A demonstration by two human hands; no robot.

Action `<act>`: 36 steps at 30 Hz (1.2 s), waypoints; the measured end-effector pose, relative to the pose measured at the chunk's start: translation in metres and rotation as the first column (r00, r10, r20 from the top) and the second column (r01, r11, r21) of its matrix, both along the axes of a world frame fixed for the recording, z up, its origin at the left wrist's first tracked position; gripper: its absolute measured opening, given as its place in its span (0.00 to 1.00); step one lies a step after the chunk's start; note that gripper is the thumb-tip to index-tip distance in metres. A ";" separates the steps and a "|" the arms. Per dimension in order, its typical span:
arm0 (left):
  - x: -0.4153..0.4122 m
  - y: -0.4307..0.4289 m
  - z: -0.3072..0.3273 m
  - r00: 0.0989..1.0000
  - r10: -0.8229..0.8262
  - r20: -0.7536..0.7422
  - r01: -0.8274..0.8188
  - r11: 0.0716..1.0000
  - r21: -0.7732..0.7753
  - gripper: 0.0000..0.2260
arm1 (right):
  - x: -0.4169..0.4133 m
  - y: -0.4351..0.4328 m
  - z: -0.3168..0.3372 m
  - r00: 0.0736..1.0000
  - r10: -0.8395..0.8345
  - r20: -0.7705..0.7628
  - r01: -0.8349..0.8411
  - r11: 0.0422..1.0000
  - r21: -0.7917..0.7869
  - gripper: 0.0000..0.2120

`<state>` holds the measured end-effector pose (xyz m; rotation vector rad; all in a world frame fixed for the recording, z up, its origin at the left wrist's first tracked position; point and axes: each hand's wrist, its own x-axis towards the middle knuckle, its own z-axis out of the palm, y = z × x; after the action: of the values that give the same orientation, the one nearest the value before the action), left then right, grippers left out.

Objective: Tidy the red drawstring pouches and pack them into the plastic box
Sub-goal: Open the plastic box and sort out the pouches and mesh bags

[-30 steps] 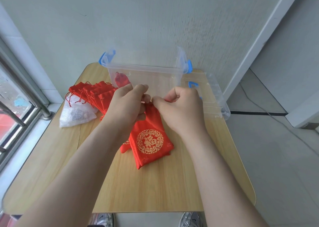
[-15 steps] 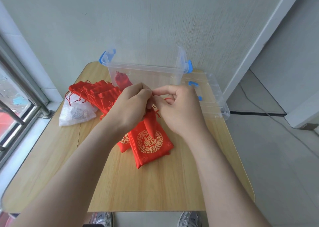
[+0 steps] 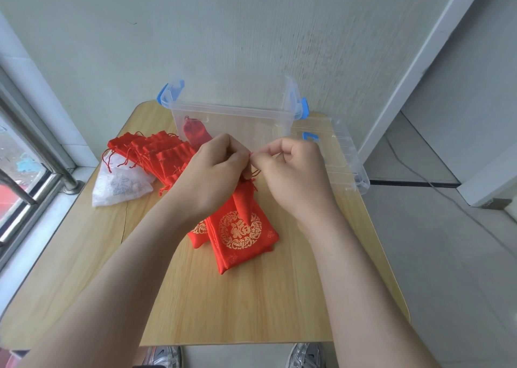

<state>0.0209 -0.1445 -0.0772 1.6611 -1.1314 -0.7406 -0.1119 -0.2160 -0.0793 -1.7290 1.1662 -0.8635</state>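
Between pinching hands (image 3: 253, 169), gathered red pouch (image 3: 242, 199).

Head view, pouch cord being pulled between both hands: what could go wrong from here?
1. The left hand and right hand pinch the thin red cord of the held pouch; it could slip from the fingertips or snag.
2. The held pouch hangs over the flat pouch on the table and might drag it askew.
3. The pouch pile has loose cords that may tangle before reaching the plastic box.
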 end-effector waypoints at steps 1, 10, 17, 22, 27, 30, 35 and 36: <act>0.000 0.001 0.001 1.000 -0.014 -0.016 0.014 1.000 0.003 0.08 | 0.000 0.000 0.001 1.000 -0.012 0.025 0.011 0.999 0.036 0.05; 0.005 0.001 -0.004 0.977 -0.077 0.199 0.090 0.994 -0.056 0.08 | -0.004 -0.003 0.000 0.999 -0.052 -0.009 0.053 0.995 0.081 0.04; 0.007 -0.001 -0.008 0.966 -0.016 0.258 0.009 1.000 0.028 0.12 | -0.011 0.000 0.008 0.948 0.086 -0.307 -0.084 0.996 0.020 0.13; 0.010 0.000 -0.009 0.950 -0.041 0.310 0.029 0.999 0.045 0.12 | -0.011 0.004 0.010 0.879 0.138 -0.456 -0.161 0.987 -0.012 0.13; 0.008 0.001 -0.008 0.839 -0.127 0.530 0.114 0.992 0.058 0.08 | -0.008 0.004 0.006 0.934 0.112 -0.340 -0.127 0.992 -0.023 0.14; 0.007 0.003 -0.007 0.803 -0.152 0.576 0.157 0.987 0.042 0.07 | -0.011 0.001 0.002 0.968 0.075 -0.238 -0.066 0.997 0.043 0.16; 0.006 0.004 -0.002 0.830 -0.203 0.520 0.200 0.978 0.062 0.08 | -0.012 0.001 0.000 0.987 0.040 -0.156 -0.016 0.988 0.154 0.19; 0.006 0.004 -0.002 0.838 -0.197 0.509 0.195 0.979 0.058 0.08 | -0.011 0.001 -0.001 0.991 0.020 -0.132 0.002 0.987 0.162 0.18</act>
<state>0.0265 -0.1401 -0.0792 1.8195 -1.6971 -0.4241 -0.1233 -0.2155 -0.0805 -1.6774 1.2792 -0.6364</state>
